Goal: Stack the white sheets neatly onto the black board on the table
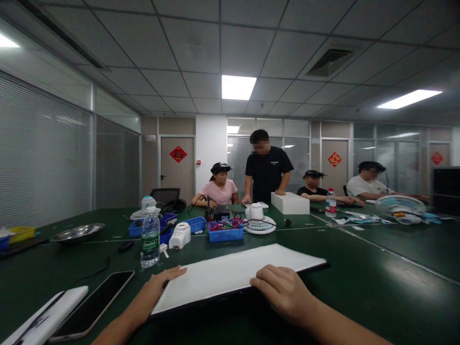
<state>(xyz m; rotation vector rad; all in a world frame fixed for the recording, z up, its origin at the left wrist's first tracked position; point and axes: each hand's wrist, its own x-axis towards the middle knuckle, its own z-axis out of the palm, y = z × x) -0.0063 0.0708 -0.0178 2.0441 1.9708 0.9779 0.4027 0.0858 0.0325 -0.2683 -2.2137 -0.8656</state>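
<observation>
A flat white panel [226,270] with a black edge lies tilted in front of me, low in the middle of the view; its exact kind I cannot make out. At its left end my left hand [158,285] is closed on the side, the thumb resting along the white face and the other fingers hidden. My right hand [285,290] grips the near edge right of the middle, with its fingers curled over. Beyond the left hand stands a clear water bottle [150,244] with a green label. A dark-screened phone [95,304] lies to the left.
A white patterned slab [48,316] lies beside the phone. Farther back on the green table [388,282] are a metal dish [79,233], a blue bin of wires [225,234], white fan parts [259,225] and a white box [292,203]. Several people work across the table.
</observation>
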